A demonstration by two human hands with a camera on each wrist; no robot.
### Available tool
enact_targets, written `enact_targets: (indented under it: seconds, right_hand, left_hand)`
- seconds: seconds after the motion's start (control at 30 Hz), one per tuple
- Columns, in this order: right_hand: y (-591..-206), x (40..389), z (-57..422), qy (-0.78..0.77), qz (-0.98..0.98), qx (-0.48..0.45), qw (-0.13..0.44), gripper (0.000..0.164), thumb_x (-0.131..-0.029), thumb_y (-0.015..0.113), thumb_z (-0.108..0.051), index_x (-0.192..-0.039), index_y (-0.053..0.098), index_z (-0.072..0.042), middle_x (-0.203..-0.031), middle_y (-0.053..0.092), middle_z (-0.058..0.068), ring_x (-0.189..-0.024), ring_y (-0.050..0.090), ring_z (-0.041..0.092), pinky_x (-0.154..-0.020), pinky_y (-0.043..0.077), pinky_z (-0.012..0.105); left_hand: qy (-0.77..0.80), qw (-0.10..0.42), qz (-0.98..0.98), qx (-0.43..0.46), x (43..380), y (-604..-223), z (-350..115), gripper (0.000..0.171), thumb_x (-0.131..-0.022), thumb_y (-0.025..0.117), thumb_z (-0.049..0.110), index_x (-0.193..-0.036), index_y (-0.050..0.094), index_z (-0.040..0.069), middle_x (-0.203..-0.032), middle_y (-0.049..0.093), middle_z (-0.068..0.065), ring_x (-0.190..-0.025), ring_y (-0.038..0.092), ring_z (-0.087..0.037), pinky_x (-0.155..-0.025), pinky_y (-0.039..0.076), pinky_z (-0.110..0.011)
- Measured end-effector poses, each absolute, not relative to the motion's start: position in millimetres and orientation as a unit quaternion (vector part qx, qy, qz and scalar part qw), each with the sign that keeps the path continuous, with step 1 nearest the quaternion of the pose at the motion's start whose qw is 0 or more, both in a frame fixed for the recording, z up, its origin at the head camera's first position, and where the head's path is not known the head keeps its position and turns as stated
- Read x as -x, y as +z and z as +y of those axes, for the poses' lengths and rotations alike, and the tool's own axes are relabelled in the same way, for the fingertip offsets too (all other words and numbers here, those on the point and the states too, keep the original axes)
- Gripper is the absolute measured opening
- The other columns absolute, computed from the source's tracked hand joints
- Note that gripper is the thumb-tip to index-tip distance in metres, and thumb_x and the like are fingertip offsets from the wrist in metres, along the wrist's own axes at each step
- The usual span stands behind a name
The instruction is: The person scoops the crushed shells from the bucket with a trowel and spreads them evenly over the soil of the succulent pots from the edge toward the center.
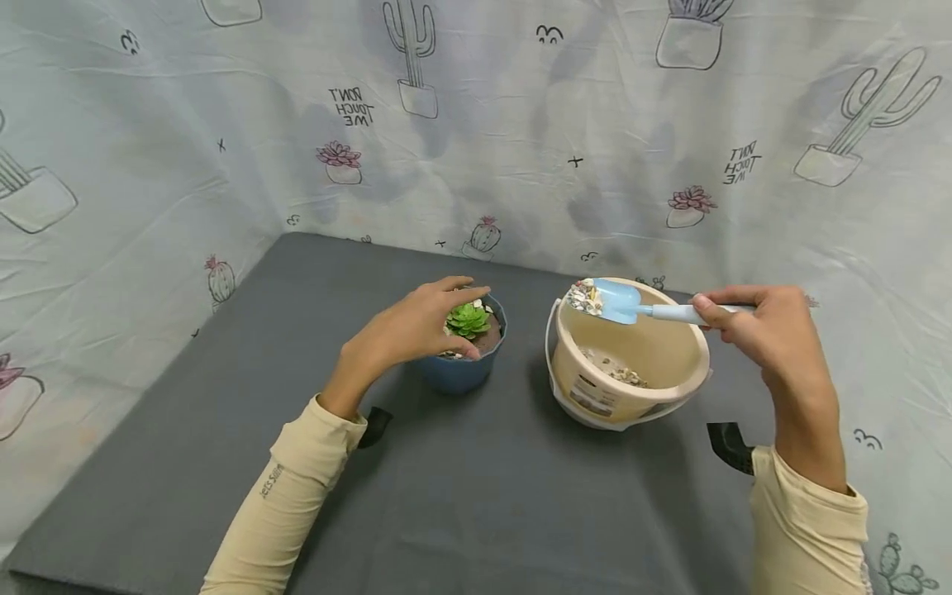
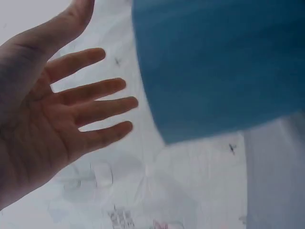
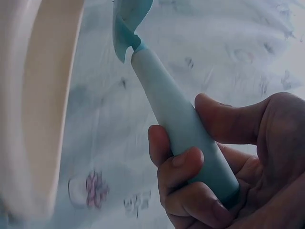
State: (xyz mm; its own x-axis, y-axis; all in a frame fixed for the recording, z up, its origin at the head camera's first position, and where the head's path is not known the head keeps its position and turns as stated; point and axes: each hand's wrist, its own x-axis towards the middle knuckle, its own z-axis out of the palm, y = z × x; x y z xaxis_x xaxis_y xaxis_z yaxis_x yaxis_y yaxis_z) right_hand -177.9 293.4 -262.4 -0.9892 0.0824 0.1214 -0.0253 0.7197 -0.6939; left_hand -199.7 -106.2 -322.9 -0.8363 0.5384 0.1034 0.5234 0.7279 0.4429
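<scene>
Right hand (image 1: 769, 330): fingers and thumb curled round the handle of a light blue scoop (image 1: 632, 306). The right wrist view confirms a closed grip on the tapered handle (image 3: 183, 129), thumb on one side, fingers wrapped on the other. The scoop's blade carries a small heap of pebbles (image 1: 584, 298) and sits level over the far-left rim of a beige bucket (image 1: 632, 397). The handle runs right from the blade to the hand, which is held above the bucket's right rim. More pebbles (image 1: 621, 373) lie in the bottom of the bucket.

Left hand (image 1: 412, 326): fingers extended and relaxed, holding nothing. It is cupped over the near-left side of a blue pot (image 1: 461, 372), fingertips reaching across the rim beside a green succulent (image 1: 468, 318) planted in dark soil. The left wrist view shows the palm open, fingers (image 2: 95, 102) spread, with the pot wall (image 2: 214, 67) just beside them; whether they touch it cannot be told.

Layout: pot and bucket stand near each other on a dark grey tabletop (image 1: 461, 504), pot left, bucket right, with a bare strip between them. The loaded blade is nearer the pot than any other part of the scoop. Open surface extends in front of both vessels and to the left of the pot. A cactus-print cloth (image 1: 521, 124) closes the rear and both sides; the bucket stands close to the rear right edge.
</scene>
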Motion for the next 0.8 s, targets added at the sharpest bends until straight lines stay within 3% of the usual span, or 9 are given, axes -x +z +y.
enact_targets:
  seconds: [0.13, 0.27, 0.33, 0.43, 0.63, 0.8]
  right_hand:
    - [-263, 181, 272, 0.396, -0.914, -0.019, 0.085, 0.020, -0.097, 0.074, -0.020, -0.104, 0.082, -0.003, -0.063, 0.065, -0.027, -0.062, 0.057, 0.004, -0.055, 0.046, 0.024]
    - [-267, 185, 246, 0.400, -0.912, -0.044, 0.081, 0.033, -0.098, 0.073, -0.018, -0.114, 0.077, 0.011, -0.060, 0.064, -0.028, -0.057, 0.057, 0.007, -0.054, 0.044, 0.025]
    - [-270, 187, 233, 0.399, -0.912, -0.056, 0.072, 0.035, -0.098, 0.073, -0.018, -0.117, 0.075, 0.012, -0.063, 0.064, -0.027, -0.059, 0.057, 0.006, -0.055, 0.044, 0.024]
    - [-277, 189, 214, 0.402, -0.910, -0.078, 0.059, 0.030, -0.097, 0.075, -0.017, -0.113, 0.078, 0.008, -0.068, 0.066, -0.017, -0.060, 0.057, 0.005, -0.056, 0.045, 0.023]
    - [-294, 194, 175, 0.374, -0.914, -0.144, 0.067, 0.018, -0.095, 0.076, -0.015, -0.102, 0.083, 0.000, -0.093, 0.078, 0.013, -0.070, 0.053, 0.009, -0.058, 0.042, 0.020]
    - [-302, 193, 154, 0.336, -0.920, -0.173, 0.099, 0.014, -0.096, 0.074, -0.013, -0.100, 0.083, -0.003, -0.101, 0.079, 0.018, -0.075, 0.052, 0.021, -0.059, 0.038, 0.025]
  left_hand:
    - [0.218, 0.048, 0.938, -0.266, 201, -321, -125, 0.105, -0.079, 0.091, 0.039, -0.165, 0.035, 0.016, -0.171, 0.027, -0.024, -0.154, 0.038, -0.046, -0.116, 0.047, -0.058]
    - [0.203, 0.078, 0.945, -0.245, 201, -324, -135, 0.114, -0.077, 0.092, 0.042, -0.168, 0.027, 0.019, -0.174, 0.014, -0.026, -0.158, 0.027, -0.050, -0.121, 0.038, -0.065]
    - [0.195, 0.098, 0.947, -0.237, 203, -326, -136, 0.117, -0.077, 0.091, 0.044, -0.169, 0.022, 0.020, -0.175, 0.010, -0.027, -0.159, 0.022, -0.052, -0.125, 0.031, -0.067]
    - [0.187, 0.127, 0.946, -0.231, 205, -328, -135, 0.119, -0.079, 0.090, 0.043, -0.170, 0.017, 0.019, -0.174, 0.006, -0.027, -0.160, 0.017, -0.052, -0.126, 0.027, -0.069]
    - [0.179, 0.142, 0.950, -0.213, 207, -330, -134, 0.120, -0.080, 0.089, 0.037, -0.170, 0.012, 0.017, -0.175, 0.010, -0.025, -0.160, 0.019, -0.050, -0.124, 0.033, -0.065]
    - [0.185, 0.142, 0.949, -0.210, 206, -331, -135, 0.128, -0.079, 0.090, 0.038, -0.170, 0.002, 0.018, -0.175, 0.012, -0.024, -0.161, 0.018, -0.048, -0.126, 0.031, -0.064]
